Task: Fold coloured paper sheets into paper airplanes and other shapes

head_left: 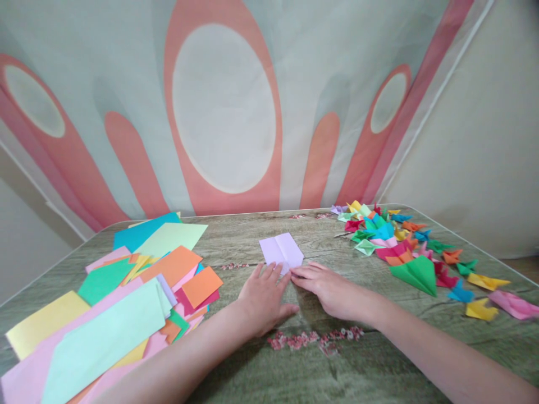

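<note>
A small lilac paper (283, 249) with a crease down its middle lies flat on the wood-patterned table (240, 241). Its near corners look folded, partly hidden by fingers. My left hand (265, 297) rests on the near left edge of the paper, fingers spread and thumb pointing right. From the right, my right hand (326, 289) touches the paper's near right edge with its fingertips, its fingers close together and stretched out flat over the table.
Colored paper sheets (105, 331) are piled at the left. Many small folded paper pieces (415, 275) cover the right side. A printed cloth (236, 112) hangs behind the table's far edge.
</note>
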{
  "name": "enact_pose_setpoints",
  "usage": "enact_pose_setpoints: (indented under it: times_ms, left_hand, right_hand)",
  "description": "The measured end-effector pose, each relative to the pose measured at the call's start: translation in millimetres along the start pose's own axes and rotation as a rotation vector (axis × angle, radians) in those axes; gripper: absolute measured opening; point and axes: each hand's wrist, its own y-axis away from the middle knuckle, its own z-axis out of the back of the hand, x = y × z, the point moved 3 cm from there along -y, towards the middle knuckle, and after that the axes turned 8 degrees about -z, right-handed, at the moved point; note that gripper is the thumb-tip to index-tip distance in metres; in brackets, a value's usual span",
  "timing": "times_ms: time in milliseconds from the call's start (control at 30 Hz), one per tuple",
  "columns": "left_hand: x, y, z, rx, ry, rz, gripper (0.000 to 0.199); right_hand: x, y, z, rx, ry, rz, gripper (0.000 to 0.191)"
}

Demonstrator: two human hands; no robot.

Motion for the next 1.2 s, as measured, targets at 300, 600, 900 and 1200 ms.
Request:
enact_pose_setpoints:
  times_ms: [300,600,900,1200]
  left_hand:
    - [20.6,1.3,16.7,0.058,-0.069,0.066,0.049]
    - [24.4,1.8,23.2,0.157,-0.224,0.102,0.039]
    - [17.2,-4.4,6.7,0.057,-0.225,0.141,0.045]
    - [0.6,-4.2,-8.6,0.078,-0.165,-0.023,0.050]
  right_hand:
    - [1.3,-0.5,1.6,-0.011,-0.002,0.003,0.056]
    - [-1.0,0.8,-2.6,0.000,-0.009,-0.019,0.058]
    - [-1.3,4.2,-5.8,-0.039,0.000,-0.003,0.061]
    - [-7.1,7.0,-11.9,-0.108,-0.061,-0.042,0.070]
